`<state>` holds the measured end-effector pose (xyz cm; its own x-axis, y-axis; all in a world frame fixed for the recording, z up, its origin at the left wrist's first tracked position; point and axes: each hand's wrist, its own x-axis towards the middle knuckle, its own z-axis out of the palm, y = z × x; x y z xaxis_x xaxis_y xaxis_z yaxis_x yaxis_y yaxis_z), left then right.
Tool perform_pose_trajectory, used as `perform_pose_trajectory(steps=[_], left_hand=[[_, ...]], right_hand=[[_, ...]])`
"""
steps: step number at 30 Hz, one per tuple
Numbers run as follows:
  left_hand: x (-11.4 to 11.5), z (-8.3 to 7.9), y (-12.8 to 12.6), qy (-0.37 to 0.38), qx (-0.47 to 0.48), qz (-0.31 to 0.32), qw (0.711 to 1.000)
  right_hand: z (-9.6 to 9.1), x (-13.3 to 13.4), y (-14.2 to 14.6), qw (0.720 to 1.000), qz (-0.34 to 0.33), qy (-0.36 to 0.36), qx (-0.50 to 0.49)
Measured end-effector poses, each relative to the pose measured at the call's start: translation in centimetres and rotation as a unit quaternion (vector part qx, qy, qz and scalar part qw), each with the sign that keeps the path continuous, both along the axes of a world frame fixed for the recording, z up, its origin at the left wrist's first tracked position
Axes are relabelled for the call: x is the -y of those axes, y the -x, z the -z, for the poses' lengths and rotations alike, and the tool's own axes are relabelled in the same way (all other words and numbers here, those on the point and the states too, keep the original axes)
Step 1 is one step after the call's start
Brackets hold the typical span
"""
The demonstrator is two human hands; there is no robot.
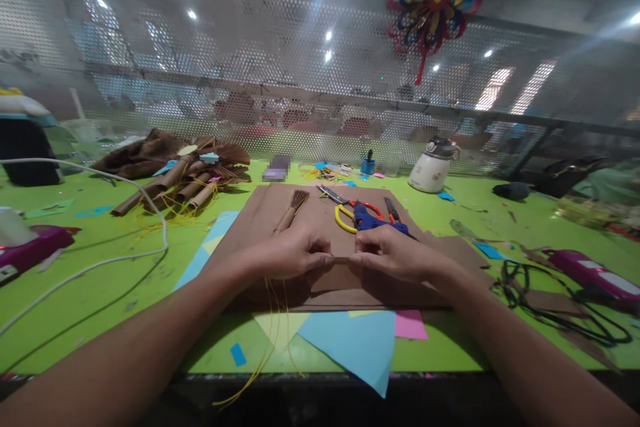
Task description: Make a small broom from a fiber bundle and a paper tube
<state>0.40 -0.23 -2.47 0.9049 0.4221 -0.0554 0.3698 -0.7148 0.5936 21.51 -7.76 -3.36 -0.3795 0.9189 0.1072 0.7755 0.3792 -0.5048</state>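
Observation:
My left hand (293,250) and my right hand (397,253) are close together over a stack of brown paper sheets (260,213). Each pinches the upper edge of a small piece of brown paper (341,268) between thumb and fingers. Beyond my left hand lies a rolled brown paper tube with a fringed end (293,209), and yellow strings (273,333) trail below that hand. Scissors with red and yellow handles (345,213) rest just past my fingers. A blue glue gun (367,215) lies against my right hand, partly hidden by it.
A pile of brown paper rolls (175,177) with yellow string lies at left, near a white cable (165,227). Coloured paper (350,347) sticks out under the brown sheets. A white jug (430,167) stands behind; a black cable (525,287) and purple power strip (595,273) lie right.

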Motion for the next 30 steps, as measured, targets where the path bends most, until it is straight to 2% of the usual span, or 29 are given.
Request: perform_pose_trajectory(steps=[5,8,11,13,16,18,20,23,26,28,30], left_hand=[[-0.6,-0.2,0.2,0.027,0.009,0.005,1.0],[-0.8,-0.5,0.3,0.062,0.025,0.029,0.997],[-0.5,-1.0,0.4,0.149,0.042,0.041,0.987],[0.0,-1.1,0.5,0.208,0.056,0.051,0.975],[0.8,-0.9,0.5,0.313,0.079,0.049,0.945],[1.4,-0.6,0.4,0.385,0.092,0.043,0.917],[1.8,-0.3,0.3,0.429,0.088,0.073,0.896],[1.8,0.0,-0.1,0.426,0.071,0.103,0.896],[1.1,0.0,-0.4,0.361,0.111,0.009,0.926],[0.5,-0.2,-0.5,0.298,0.151,-0.066,0.94],[0.1,-0.3,-0.5,0.248,0.181,-0.099,0.947]], right_hand=[[-0.7,0.0,-0.5,1.0,0.002,0.013,-0.023],[-0.8,-0.2,-1.3,0.989,-0.016,0.057,-0.136],[-0.8,-0.1,-1.7,0.96,-0.02,0.049,-0.274],[-1.0,0.2,-1.6,0.945,-0.051,0.064,-0.317],[-1.4,0.9,-0.7,0.932,-0.125,0.115,-0.321],[-1.7,1.1,-0.1,0.93,-0.135,0.106,-0.324],[-1.6,1.3,0.3,0.93,-0.122,0.089,-0.334],[-1.2,1.3,0.6,0.923,-0.088,0.109,-0.36],[-0.9,1.2,0.5,0.922,-0.059,0.115,-0.365],[-0.9,1.0,0.4,0.942,-0.045,0.116,-0.313],[-0.8,0.8,0.5,0.963,-0.035,0.123,-0.239]])
